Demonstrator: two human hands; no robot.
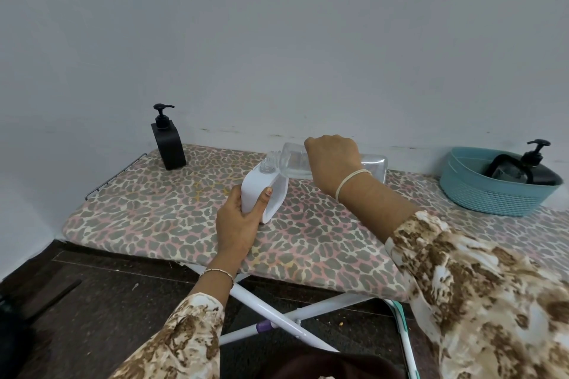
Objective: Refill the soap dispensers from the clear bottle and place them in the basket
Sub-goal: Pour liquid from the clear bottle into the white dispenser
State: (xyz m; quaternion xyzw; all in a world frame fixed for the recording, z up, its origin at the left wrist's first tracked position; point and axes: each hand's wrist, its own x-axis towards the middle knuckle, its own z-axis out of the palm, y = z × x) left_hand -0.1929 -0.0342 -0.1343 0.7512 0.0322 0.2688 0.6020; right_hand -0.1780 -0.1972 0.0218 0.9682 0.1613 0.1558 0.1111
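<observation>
At ironing-board middle: white plastic dispenser [264, 194], pump off, gripped by left hand [238, 224]; clear plastic bottle [374, 167] held near-horizontal in clenched right hand [334, 160], mouth touching dispenser neck from right.

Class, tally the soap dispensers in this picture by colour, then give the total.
Black dispensers: 2, one on the board, one in the basket
White dispensers: 1, held in the left hand
Total: 3

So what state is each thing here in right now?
White dispenser: pump off, neck open, gripped by left hand.
Clear bottle: tipped sideways toward that neck, held by right hand.
Black dispenser: upright, pump on.
Basket: holds one black dispenser.
</observation>
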